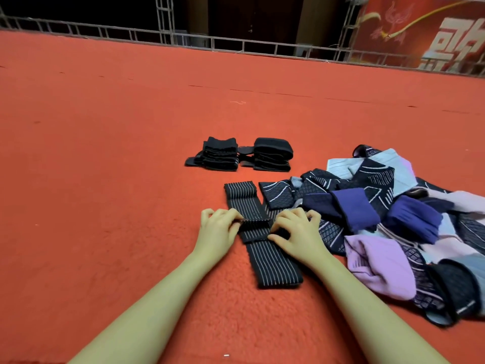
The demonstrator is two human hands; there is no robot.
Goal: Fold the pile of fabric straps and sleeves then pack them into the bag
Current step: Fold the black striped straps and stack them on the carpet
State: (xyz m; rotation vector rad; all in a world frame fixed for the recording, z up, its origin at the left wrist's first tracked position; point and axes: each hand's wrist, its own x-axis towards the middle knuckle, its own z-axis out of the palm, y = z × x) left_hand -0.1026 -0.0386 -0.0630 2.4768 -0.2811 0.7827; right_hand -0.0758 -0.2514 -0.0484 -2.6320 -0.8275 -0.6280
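A long black strap with thin white stripes (273, 258) lies on the red carpet in front of me, running away from me. My left hand (217, 229) pinches its left edge at a raised fold across the middle. My right hand (296, 229) pinches the right edge of the same fold. To the right a loose pile of sleeves and straps (393, 222) in black, purple, lilac and pale blue is spread out. Two stacks of folded black straps (238, 155) stand farther away. No bag is in view.
The red carpet (118, 179) stretches wide to the left and ahead. A metal truss rail (236, 44) runs along its far edge. A red banner with white characters (433, 35) hangs at the back right.
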